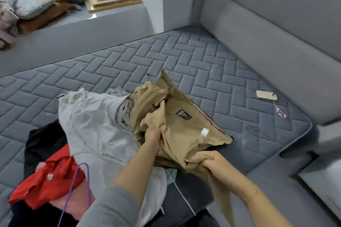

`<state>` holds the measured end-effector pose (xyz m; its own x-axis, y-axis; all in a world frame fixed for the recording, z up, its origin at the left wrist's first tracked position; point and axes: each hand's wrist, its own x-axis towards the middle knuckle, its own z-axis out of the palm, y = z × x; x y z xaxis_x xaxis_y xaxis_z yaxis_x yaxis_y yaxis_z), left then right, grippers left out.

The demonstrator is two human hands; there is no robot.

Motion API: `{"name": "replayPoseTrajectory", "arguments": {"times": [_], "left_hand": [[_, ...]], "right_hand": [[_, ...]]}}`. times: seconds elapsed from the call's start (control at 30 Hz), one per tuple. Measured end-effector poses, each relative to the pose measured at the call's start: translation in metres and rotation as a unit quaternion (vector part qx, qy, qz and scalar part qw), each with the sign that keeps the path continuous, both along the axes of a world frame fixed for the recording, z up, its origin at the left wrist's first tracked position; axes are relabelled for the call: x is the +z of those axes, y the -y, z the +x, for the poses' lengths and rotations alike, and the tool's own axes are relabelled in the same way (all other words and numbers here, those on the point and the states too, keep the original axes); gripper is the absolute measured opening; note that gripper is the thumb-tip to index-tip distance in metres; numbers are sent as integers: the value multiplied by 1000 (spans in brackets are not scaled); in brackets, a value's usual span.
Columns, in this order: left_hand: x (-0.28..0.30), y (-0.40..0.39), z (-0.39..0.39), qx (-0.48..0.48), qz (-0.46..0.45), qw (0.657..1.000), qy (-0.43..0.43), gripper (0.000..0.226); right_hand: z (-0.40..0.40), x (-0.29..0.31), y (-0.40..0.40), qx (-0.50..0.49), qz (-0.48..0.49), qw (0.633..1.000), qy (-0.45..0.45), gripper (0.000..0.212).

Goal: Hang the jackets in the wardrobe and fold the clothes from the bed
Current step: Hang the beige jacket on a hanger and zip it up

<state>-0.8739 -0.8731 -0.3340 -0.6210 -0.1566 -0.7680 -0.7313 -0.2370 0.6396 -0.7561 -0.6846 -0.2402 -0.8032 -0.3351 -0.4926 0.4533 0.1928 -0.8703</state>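
The quilted grey mattress [166,57] fills the middle of the frame; no wardrobe is in view. A heap of unfolded clothes occupies the lower left: one pale grey garment [96,127], one red garment [53,180], one black [44,140], one pink piece [77,202], and one dark item [184,190] at the lower centre. The tan jacket [184,125], inner label up, lies crumpled at centre. The left hand [153,135] grips a bunch of its fabric, fingers curled; the right hand [210,160] clenches its lower edge. Judged from this, nothing is yet folded or hung; sorting has barely begun. One phone [266,95] with a beaded strap lies at right.
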Motion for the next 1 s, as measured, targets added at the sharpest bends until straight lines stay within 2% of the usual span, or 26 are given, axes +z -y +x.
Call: {"name": "replayPoseTrajectory", "arguments": {"times": [0.03,0.13,0.17,0.2,0.23,0.3,0.37,0.47,0.53,0.57,0.63,0.67,0.73,0.8,0.83,0.9,0.97,1.0], "left_hand": [[-5,-4,2,-27,-26,999,-22,34],[-10,-20,16,-126,-3,989,-75,17],[-8,-26,21,-165,-1,983,-86,15],[-7,-33,25,-207,-3,973,-99,15],[-5,-40,31,-247,-4,962,-114,17],[-3,-55,43,-319,20,938,-134,20],[-1,-68,54,-349,79,926,-124,21],[-2,-69,61,-296,155,941,-55,23],[-12,-55,61,-263,200,944,-20,29],[-20,-46,61,-248,225,942,-7,32],[-36,-27,60,-190,242,951,17,35],[-46,-19,59,-149,207,967,21,33],[-68,-6,57,-48,54,997,29,28],[-97,6,59,24,-84,992,86,40],[-110,9,61,17,-110,986,123,52],[-129,5,65,-27,-89,976,198,75],[-138,-8,65,-23,-13,974,225,82],[-142,-13,65,-10,-3,975,224,81]], "right_hand": [[-1,-4,-8,-37,18,999,4,47],[-15,-24,-29,-114,91,989,27,23],[-21,-31,-34,-130,108,985,41,22],[-26,-37,-38,-150,111,980,65,32],[-31,-43,-40,-182,94,973,107,42],[-41,-59,-43,-233,-3,950,209,56],[-51,-76,-46,-248,-82,926,271,58],[-64,-102,-42,-300,-53,904,302,32],[-72,-117,-32,-308,-11,905,295,12],[-75,-124,-26,-307,7,908,286,7],[-79,-131,-14,-319,-5,909,269,16],[-81,-131,-10,-330,-37,906,262,20],[-84,-129,-5,-343,-110,899,251,19],[-84,-125,-5,-348,-171,888,248,25],[-83,-124,-6,-347,-192,884,249,29],[-81,-121,-9,-349,-217,876,251,30],[-81,-118,-12,-346,-224,878,242,30],[-80,-115,-13,-348,-226,878,238,30]]}}
